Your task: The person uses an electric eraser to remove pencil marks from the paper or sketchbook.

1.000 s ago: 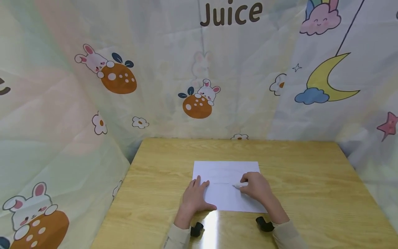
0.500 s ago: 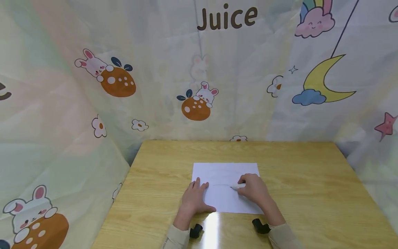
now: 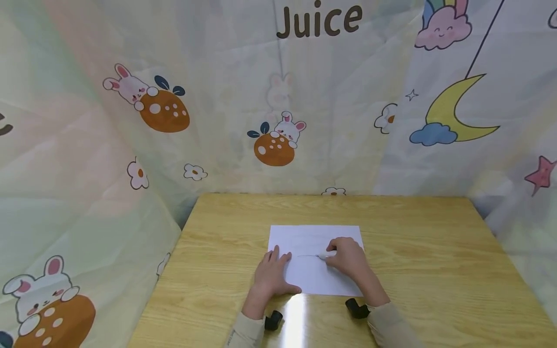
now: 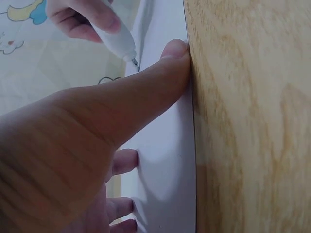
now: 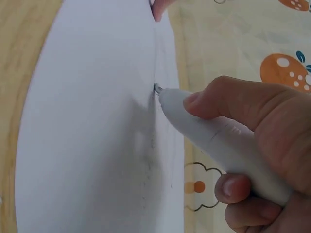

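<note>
A white sheet of paper [image 3: 315, 280] lies on the table, with a thin dark line [image 3: 306, 255] drawn across it. My left hand [image 3: 271, 275] rests spread on the sheet's left part, its thumb [image 4: 172, 60] at the near edge. My right hand [image 3: 349, 258] grips a white correction pen [image 5: 214, 131], thick-bodied with a narrow metal tip [image 4: 135, 63]. That tip meets the paper at the line. In the right wrist view, broken dark marks [image 5: 144, 184] trail behind the tip, while the line continues ahead toward the left hand.
The wooden table [image 3: 435, 251] extends around the sheet. Black wrist mounts [image 3: 357, 308] sit beside both wrists, close over the table near its front. A patterned cloth [image 3: 226, 96] with rabbits and a moon hangs behind and at the sides.
My right hand has moved left along the line with the correction pen, and the plainly visible stretch of line has become shorter. The left hand stays in place on the paper.
</note>
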Motion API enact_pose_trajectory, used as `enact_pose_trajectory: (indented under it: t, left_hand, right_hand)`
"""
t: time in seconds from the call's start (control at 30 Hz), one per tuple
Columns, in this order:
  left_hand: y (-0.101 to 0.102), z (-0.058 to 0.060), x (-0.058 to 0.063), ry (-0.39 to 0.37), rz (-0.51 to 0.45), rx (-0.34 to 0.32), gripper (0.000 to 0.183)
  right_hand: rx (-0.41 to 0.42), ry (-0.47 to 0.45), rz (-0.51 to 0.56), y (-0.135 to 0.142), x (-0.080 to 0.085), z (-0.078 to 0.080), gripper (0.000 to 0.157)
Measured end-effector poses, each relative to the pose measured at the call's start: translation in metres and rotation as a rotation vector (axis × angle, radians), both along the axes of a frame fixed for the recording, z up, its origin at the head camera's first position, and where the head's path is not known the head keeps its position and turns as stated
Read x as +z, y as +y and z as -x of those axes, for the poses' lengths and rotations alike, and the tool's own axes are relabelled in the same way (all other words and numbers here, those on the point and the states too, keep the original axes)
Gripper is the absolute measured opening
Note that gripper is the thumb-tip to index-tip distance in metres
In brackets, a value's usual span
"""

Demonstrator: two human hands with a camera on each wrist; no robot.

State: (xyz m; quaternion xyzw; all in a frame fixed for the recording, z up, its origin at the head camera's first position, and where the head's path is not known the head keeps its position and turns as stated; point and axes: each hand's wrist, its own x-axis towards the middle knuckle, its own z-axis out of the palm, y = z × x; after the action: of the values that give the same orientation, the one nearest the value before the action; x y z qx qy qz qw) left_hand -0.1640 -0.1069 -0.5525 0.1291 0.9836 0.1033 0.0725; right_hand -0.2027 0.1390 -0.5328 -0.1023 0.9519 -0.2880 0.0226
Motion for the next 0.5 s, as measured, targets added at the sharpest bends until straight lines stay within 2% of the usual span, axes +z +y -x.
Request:
enact_pose_trajectory:
  t: [0.17, 0.33, 0.5]
  left_hand:
    - [0.0004, 0.0011, 0.0027, -0.017, -0.016, -0.003, 0.102]
    - [-0.0009, 0.0004, 0.0032, 0.007, -0.007, 0.003, 0.101]
    - [-0.0019, 0.0004, 0.0014, -0.012, 0.000, 0.002, 0.102]
  right_hand:
    - [-0.031, -0.020, 0.017, 0.0019, 0.0001, -0.0062, 0.011]
    - [-0.031, 0.021, 0.023, -0.0028, -0.0027, -0.0024, 0.012]
    - [-0.057, -0.025, 0.004, -0.0028, -0.0008, -0.0081, 0.013]
